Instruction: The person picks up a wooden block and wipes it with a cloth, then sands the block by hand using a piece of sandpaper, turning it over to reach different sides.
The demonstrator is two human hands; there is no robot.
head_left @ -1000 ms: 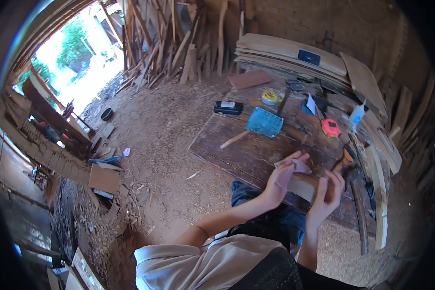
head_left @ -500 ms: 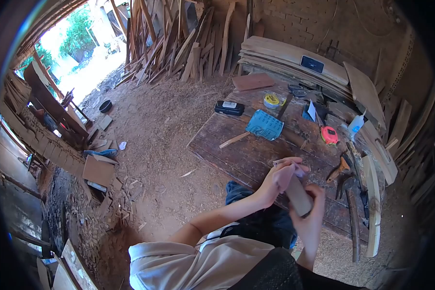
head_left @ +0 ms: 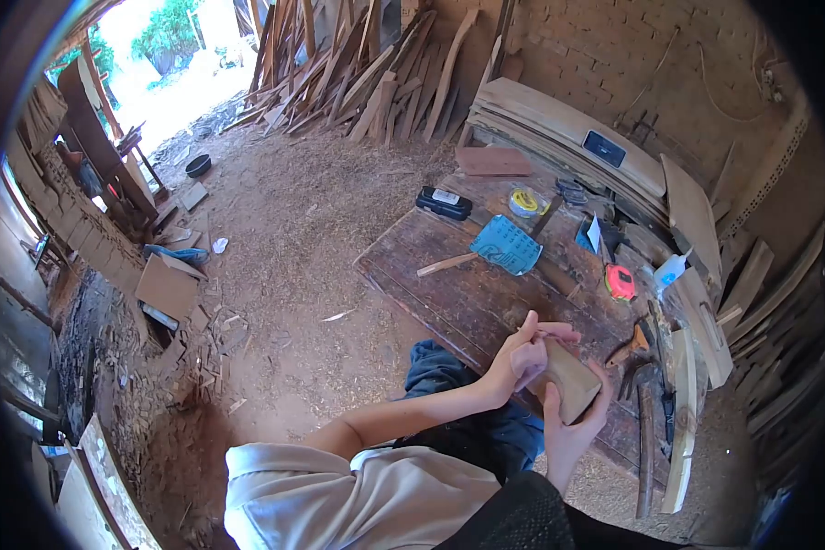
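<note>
Wooden block (head_left: 570, 378) is gripped at its near end by right hand (head_left: 570, 436); pink sheet (head_left: 528, 358) is held against it by left hand (head_left: 498, 379). Sheet is best pressed flat, block braced. Block is held over workbench (head_left: 449, 295), near side.

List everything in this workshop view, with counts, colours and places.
Wooden block: one, tan, between both hands
Limp sheet: one, pinkish, in left hand
Workbench: one, brown, beyond hands
Tape measure: one, red, bench right
Bottle: one, white, bench right
Hammer: one, dark, bench's near right
Printed sheet: one, teal, mid-bench
Case: one, black, bench's far left
Phone: one, black, on stacked boards
Stacked boards: several, tan, behind bench
Leaning lumber: many, brown, far wall
Bowl: one, black, floor left
Other small items: unclear
Hands: two, bare, left and right of block
</note>
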